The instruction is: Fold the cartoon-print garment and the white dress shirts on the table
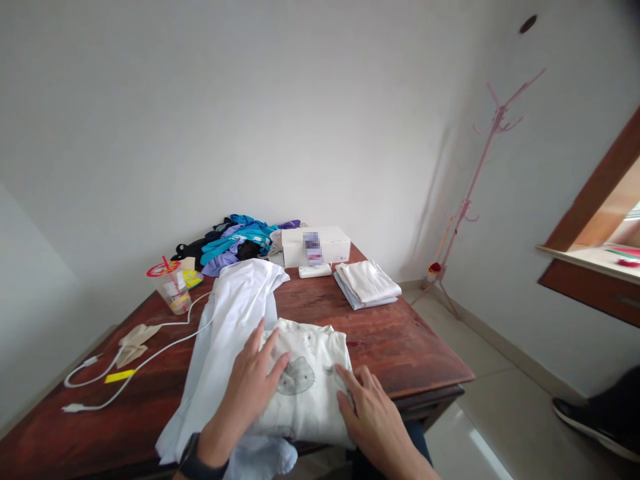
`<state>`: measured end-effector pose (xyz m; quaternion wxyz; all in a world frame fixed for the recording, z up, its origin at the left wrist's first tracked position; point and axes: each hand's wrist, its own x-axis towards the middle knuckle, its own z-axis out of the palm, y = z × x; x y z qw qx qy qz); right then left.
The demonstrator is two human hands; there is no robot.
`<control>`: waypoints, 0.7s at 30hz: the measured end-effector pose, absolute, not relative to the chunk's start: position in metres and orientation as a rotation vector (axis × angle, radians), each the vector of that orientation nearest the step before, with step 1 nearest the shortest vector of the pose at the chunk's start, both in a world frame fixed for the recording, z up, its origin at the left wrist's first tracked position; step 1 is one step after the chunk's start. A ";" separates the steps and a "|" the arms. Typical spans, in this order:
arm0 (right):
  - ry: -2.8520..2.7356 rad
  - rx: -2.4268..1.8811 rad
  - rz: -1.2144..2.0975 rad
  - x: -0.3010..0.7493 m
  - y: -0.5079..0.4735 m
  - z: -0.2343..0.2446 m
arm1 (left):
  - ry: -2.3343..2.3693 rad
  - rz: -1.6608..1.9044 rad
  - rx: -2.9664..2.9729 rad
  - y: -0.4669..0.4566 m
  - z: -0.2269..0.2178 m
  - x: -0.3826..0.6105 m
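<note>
A white garment with a grey animal-like print [296, 377] lies folded at the front edge of the table. My left hand [254, 373] rests over its left side, fingers spread, a dark watch [193, 460] on the wrist. On the garment's right side, my right hand [371, 403] lies with its fingers extended and touching the cloth. Neither hand grasps anything. Left of the folded garment, a long white garment [235, 300] stretches over pale blue cloth [193, 387], partly hidden under my left arm. Some pale cloth [265, 457] hangs near the table's front edge.
Folded white cloths [369, 283] are stacked at the right on the wooden table [400, 347]. Behind stand a white box [330, 243] and a clothes heap [240, 240]. A plastic cup [173, 293] and white cables [165, 347] lie left. A pink coat rack [475, 180] stands beyond.
</note>
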<state>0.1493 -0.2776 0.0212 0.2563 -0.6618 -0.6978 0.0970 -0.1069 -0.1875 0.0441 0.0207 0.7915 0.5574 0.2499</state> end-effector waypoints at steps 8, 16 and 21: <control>-2.115 -1.412 0.138 0.118 -0.215 0.040 | 1.228 0.284 2.549 -0.166 0.024 -0.067; -2.119 -1.609 0.264 0.111 -0.207 -0.003 | 1.249 0.259 2.694 -0.163 0.001 -0.069; -2.147 -1.683 0.267 0.112 -0.206 0.001 | 1.184 0.244 2.669 -0.154 0.008 -0.072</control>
